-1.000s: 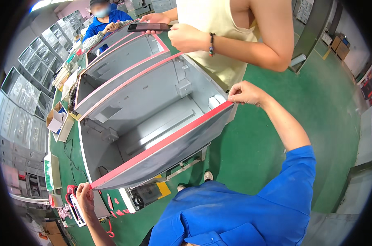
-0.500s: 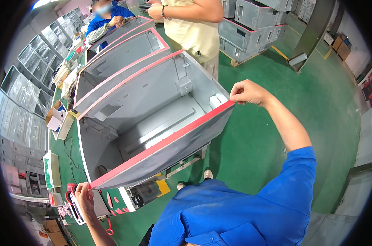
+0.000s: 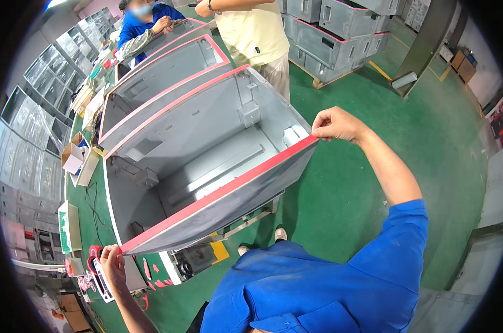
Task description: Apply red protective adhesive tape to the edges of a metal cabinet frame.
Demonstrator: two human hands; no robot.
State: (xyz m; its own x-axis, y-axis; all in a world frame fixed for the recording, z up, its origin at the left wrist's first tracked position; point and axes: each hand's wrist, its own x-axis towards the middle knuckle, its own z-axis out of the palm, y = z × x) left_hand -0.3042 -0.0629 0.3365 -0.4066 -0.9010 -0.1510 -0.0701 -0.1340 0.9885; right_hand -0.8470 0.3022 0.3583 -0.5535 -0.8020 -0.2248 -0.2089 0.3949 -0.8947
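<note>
A large grey metal box [image 3: 207, 147] stands open-topped in front of me. A strip of red tape [image 3: 224, 191] runs along its near top edge, from the left corner to the right one. At the left corner, my left hand [image 3: 114, 266] has its fingertips closed on one end of the strip. My right hand [image 3: 340, 125] pinches the other end at the right corner, its fingers bent together. Red edging also follows the box's far rim. Whether the strip is stuck down along its whole length, I cannot tell.
Behind it stand more grey boxes [image 3: 163, 72] with red rims. A person in a yellow shirt [image 3: 251, 33] and another in blue [image 3: 151, 30] are beyond. Left lie red-handled scissors [image 3: 94, 256], red scraps [image 3: 146, 268] and a small carton [image 3: 74, 158]. Stacked boxes [image 3: 334, 44] sit at back right.
Both hands keep their grip at the two corners, almost unmoved. The person in the yellow shirt has shifted a little to the left.
</note>
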